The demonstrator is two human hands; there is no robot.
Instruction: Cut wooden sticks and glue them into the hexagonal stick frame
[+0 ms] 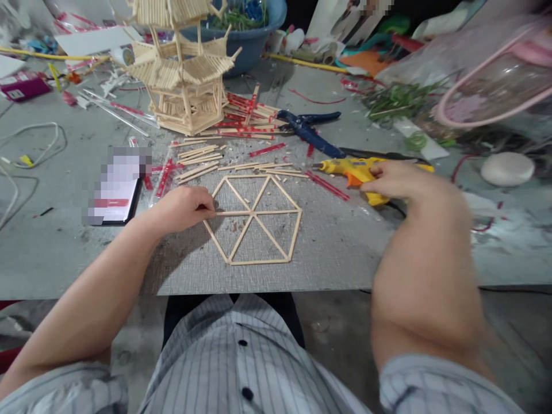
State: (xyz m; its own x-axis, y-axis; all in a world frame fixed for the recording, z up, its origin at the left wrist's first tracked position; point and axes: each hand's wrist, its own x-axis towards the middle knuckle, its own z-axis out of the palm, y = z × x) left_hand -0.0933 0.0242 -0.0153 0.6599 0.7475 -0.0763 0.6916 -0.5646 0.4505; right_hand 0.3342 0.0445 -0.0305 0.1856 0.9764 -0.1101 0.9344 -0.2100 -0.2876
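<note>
A flat hexagon of thin wooden sticks [254, 218], with spokes crossing at its middle, lies on the grey table [336, 253] in front of me. My left hand [181, 208] pinches the left end of its horizontal spoke at the frame's left corner. My right hand [405, 181] rests closed on a yellow glue gun [353, 171] lying to the right of the hexagon, its nozzle pointing left. Loose wooden sticks [202, 161] lie just behind the hexagon.
A tall stick-built pagoda [183, 75] stands at the back. Red-wrapped sticks [245, 118] and blue pliers [308, 129] lie beside it. A phone [116, 190] sits left, white cable [34, 149] further left, a blue basin [250, 29] behind, clutter at right.
</note>
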